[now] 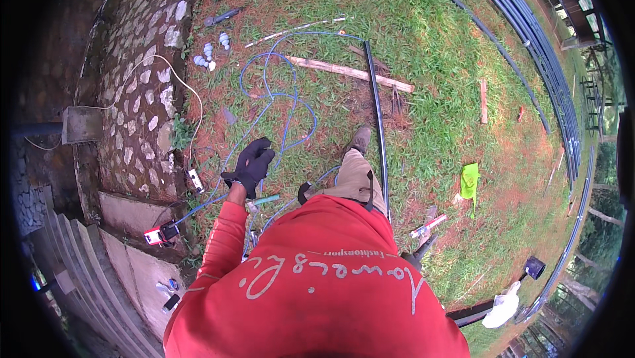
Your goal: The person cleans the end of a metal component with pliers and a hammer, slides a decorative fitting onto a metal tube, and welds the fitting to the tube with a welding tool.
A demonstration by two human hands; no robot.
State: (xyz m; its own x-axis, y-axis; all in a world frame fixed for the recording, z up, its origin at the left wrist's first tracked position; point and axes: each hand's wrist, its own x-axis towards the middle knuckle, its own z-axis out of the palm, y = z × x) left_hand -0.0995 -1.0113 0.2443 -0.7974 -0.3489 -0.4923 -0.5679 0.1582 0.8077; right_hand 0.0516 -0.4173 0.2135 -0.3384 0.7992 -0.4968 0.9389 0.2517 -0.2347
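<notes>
My left hand (251, 167), in a black glove, hovers over the grass left of my body. Its fingers are loosely bent and apart, with nothing visible in them. Below it runs a blue hose (289, 123), looped across the ground. A short teal stick-like piece (267, 199) lies beside my left wrist. A dark gloved shape at my right side looks like my right hand (419, 253); my red top covers part of it, and its grip is unclear. Between my hands, a long black tube (378, 110) stretches away past my forward leg.
Wooden planks (350, 73) lie ahead. An angle grinder-like tool (223, 17) and grey-blue rounded pieces (210, 50) are far left, near a stone wall (142, 93). A red-and-white machine (161, 233) sits left. Dark pipes (529, 40) and a yellow-green cloth (469, 181) lie right.
</notes>
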